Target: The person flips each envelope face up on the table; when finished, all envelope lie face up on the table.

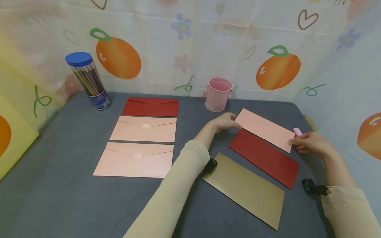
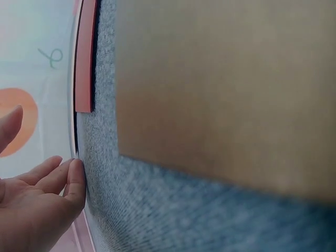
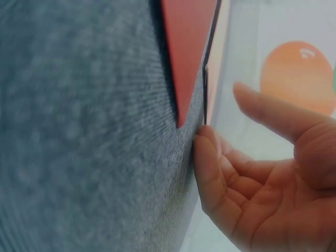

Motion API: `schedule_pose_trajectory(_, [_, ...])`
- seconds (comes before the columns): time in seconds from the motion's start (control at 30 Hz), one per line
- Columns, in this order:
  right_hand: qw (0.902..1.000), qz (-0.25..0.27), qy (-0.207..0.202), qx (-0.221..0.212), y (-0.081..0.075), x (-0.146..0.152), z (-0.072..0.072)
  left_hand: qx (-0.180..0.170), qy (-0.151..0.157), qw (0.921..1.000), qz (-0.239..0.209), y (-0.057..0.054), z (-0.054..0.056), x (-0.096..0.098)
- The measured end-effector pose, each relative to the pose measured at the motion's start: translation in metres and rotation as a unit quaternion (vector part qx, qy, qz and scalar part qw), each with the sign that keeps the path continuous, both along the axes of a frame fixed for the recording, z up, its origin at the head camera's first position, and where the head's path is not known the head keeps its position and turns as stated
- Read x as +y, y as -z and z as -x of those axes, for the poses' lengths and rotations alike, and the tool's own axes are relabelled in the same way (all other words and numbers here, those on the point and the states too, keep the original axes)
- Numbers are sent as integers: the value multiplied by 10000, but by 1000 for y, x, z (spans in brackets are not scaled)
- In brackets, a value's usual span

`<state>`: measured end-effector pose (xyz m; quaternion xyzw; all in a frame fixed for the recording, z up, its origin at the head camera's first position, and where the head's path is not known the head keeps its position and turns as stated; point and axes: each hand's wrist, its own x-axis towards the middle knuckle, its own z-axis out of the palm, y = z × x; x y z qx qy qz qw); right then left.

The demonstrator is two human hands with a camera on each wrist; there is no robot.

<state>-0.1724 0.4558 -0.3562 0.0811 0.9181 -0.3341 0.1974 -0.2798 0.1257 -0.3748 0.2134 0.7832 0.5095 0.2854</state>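
A pale pink envelope lies slanted at the right back of the table, plain side up. My left hand is at its left end; in the left wrist view the fingertips touch the envelope's end, with the thumb held apart. At the opposite end is my right hand. Its fingertips meet that end in the right wrist view, and the thumb is raised away. Just in front lies a red envelope, and nearer still a gold envelope, both plain side up.
On the left, a red envelope and two pale pink envelopes form a column, flaps up. Behind stand a pink bucket and a blue-lidded tube of pencils. A small pink block is beside my right hand.
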Motion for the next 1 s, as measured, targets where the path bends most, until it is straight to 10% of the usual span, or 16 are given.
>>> schedule_pose_trajectory(0.57, [9997,-169,-115,-95,-4,-10,2,-207,-115,9995,-225,1,0,3])
schedule_pose_trajectory(1.0, [9978,553,131,-345,-1,-10,9,205,-997,9944,-271,0,-1,4])
